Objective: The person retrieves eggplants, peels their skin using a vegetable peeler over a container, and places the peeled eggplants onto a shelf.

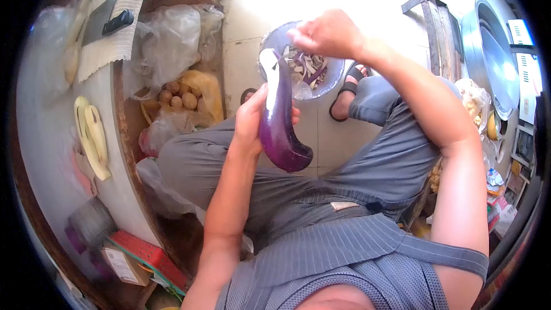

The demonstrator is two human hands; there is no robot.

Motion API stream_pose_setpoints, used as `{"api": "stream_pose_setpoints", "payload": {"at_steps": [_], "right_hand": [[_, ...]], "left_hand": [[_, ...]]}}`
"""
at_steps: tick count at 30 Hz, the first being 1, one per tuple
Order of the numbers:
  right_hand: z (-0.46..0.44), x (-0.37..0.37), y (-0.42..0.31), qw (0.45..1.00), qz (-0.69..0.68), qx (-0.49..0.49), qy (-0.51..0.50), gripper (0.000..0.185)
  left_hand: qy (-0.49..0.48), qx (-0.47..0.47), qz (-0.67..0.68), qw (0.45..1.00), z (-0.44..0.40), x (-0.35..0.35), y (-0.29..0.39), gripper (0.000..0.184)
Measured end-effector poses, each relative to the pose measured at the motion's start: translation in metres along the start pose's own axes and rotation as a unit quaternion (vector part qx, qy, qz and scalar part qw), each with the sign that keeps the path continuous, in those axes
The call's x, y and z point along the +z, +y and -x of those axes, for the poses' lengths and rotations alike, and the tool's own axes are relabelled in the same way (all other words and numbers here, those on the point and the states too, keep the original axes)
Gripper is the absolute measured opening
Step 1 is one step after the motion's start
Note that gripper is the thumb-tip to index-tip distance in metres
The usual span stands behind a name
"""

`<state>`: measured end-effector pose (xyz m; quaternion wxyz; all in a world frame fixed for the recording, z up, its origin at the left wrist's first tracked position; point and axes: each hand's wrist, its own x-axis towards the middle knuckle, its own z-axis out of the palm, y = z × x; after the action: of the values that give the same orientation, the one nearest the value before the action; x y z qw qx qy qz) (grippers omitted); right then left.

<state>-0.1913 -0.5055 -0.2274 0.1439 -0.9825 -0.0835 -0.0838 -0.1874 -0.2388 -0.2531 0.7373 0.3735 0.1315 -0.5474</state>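
My left hand (249,117) is wrapped round a curved purple eggplant (275,132), held upright in front of my lap. A pale strip of bare flesh runs down its upper side, while the rounded lower end keeps its glossy skin. Above and to the right, my right hand (332,34) is closed with its fingers curled, apart from the eggplant. What it holds, if anything, is hidden and partly blurred. Beneath both hands stands a bucket (268,39) on the floor, with purple and white peelings (314,69) inside.
Peeled eggplants (92,138) lie on the counter (129,178) at left, near a red box (143,255). Below it, a yellow bag (208,89) holds round brown produce (183,99). Large metal basins (491,51) stand at right. My sandalled foot (346,95) is beside the bucket.
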Motion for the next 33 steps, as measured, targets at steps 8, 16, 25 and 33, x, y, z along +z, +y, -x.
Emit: {"api": "stream_pose_setpoints", "payload": {"at_steps": [8,16,25,33], "right_hand": [[0.000,-0.001,-0.044,0.963,-0.165,-0.212,0.024,0.038],[-0.010,0.000,0.027,0.994,-0.046,-0.098,-0.002,0.033],[0.001,0.023,0.102,0.983,0.102,-0.145,-0.048,0.015],[-0.005,-0.024,0.022,0.880,-0.324,0.288,-0.195,0.090]], "left_hand": [[-0.014,0.023,-0.032,0.999,0.002,0.017,-0.001,0.045],[-0.043,0.022,-0.035,0.998,0.016,0.037,0.005,0.047],[-0.228,0.033,-0.036,0.972,0.036,0.046,0.017,0.055],[-0.087,0.065,0.008,0.994,0.018,0.040,0.016,0.055]]}}
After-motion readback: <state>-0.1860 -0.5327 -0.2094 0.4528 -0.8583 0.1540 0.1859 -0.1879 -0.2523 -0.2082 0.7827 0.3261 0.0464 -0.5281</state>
